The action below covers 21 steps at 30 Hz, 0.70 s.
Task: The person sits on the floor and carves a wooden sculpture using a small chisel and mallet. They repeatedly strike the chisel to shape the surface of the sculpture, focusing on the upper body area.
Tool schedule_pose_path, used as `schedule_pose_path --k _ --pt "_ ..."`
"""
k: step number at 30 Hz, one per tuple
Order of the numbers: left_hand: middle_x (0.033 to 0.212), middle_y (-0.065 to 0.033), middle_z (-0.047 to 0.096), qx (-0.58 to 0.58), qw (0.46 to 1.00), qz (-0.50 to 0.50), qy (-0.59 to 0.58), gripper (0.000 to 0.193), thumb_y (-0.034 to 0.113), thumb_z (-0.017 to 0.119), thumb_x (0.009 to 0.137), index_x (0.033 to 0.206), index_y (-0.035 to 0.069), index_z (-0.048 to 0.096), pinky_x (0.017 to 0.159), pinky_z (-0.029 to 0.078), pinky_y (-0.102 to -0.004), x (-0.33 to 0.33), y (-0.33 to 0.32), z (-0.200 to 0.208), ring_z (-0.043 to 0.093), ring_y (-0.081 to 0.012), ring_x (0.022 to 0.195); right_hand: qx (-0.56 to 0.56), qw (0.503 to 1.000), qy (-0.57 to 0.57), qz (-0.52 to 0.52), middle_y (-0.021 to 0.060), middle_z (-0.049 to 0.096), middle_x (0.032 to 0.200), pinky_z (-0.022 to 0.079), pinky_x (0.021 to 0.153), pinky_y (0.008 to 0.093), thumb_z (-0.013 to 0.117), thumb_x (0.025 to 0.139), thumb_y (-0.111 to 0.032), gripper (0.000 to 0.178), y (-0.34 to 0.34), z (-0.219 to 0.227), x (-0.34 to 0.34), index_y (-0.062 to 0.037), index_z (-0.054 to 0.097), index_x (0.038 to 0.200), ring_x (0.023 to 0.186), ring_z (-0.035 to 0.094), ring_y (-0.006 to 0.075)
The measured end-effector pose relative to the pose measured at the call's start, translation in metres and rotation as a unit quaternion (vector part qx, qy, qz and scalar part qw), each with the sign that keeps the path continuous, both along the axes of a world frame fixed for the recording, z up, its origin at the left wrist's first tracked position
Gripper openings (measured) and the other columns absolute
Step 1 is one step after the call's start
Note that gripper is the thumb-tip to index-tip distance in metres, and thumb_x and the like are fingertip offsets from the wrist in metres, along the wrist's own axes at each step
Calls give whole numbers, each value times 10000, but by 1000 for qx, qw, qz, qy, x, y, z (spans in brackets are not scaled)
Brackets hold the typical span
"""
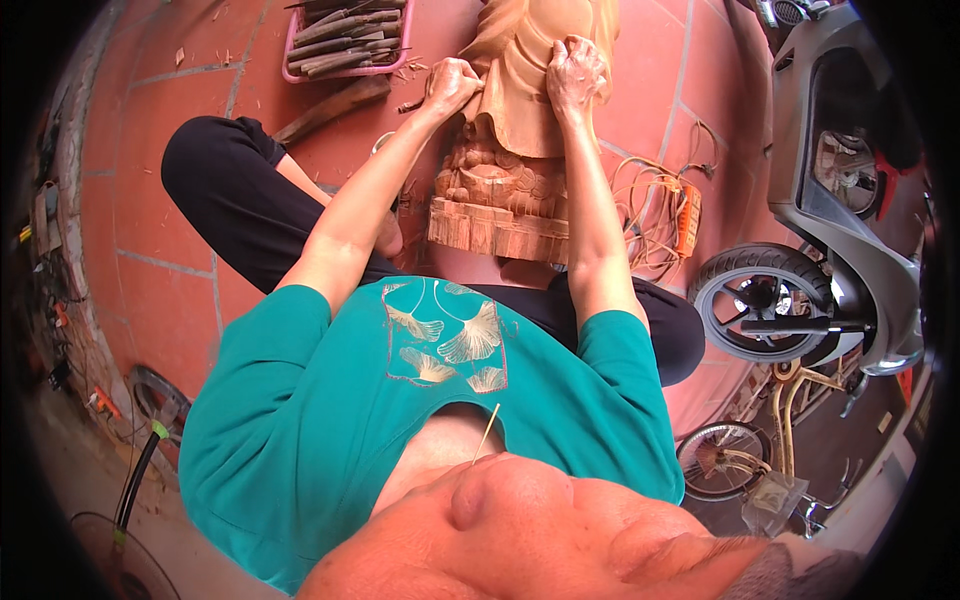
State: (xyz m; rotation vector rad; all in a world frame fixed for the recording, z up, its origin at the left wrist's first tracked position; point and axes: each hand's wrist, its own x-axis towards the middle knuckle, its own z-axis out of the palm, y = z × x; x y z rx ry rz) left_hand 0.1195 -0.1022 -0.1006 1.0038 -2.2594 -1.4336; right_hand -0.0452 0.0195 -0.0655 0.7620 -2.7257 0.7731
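A carved wooden statue (520,110) with flowing, robe-like folds lies on the floor in front of my crossed legs, its rough, darker carved base (500,228) nearest me. My left hand (455,86) is closed at the statue's left edge, fingers curled in against the folds. On the right part of the smooth folds rests my right hand (578,76), its fingers bent and pressed together on the wood. Whatever either hand may pinch is hidden by the fingers. Both forearms reach forward on either side of the base.
Wooden-handled carving tools fill a pink basket (291,48) at the far left, with a long piece of wood (335,110) beside it. Tangled cable and an orange power strip (688,220) lie right of the statue. A motorbike (765,300) and bicycle (725,460) stand further right.
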Motion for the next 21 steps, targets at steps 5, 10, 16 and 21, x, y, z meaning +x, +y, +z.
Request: schedule_pose_path --k 5,10,16,21 --pt "664 -29 670 18 998 -47 31 144 184 734 792 848 51 744 581 467 -287 15 8 1 583 -92 604 -5 1000 2 -3 45 564 1225 348 949 544 587 905 -383 338 6 -3 -3 -148 590 1148 1213 467 292" --pt "600 61 555 88 990 -112 7 157 178 707 831 944 80 755 535 383 -239 30 -8 8 465 -23 577 -10 1000 1 2 48 566 1222 345 944 546 585 906 -390 338 2 -1 -1 -148 592 1142 1210 469 295" --pt "736 -123 706 -39 998 -54 -3 174 234 743 786 890 96 762 671 502 -378 43 19 29 669 -235 674 -3 1000 5 -6 49 559 1230 352 936 537 574 911 -386 335 4 -1 -1 -148 591 1147 1202 473 299" --pt "858 -228 671 -102 994 13 22 151 202 728 777 844 69 754 749 514 -448 5 12 7 665 -370 843 -18 1000 -14 -2 63 597 1234 348 996 536 565 918 -377 355 0 7 5 -134 605 1173 1227 470 327"
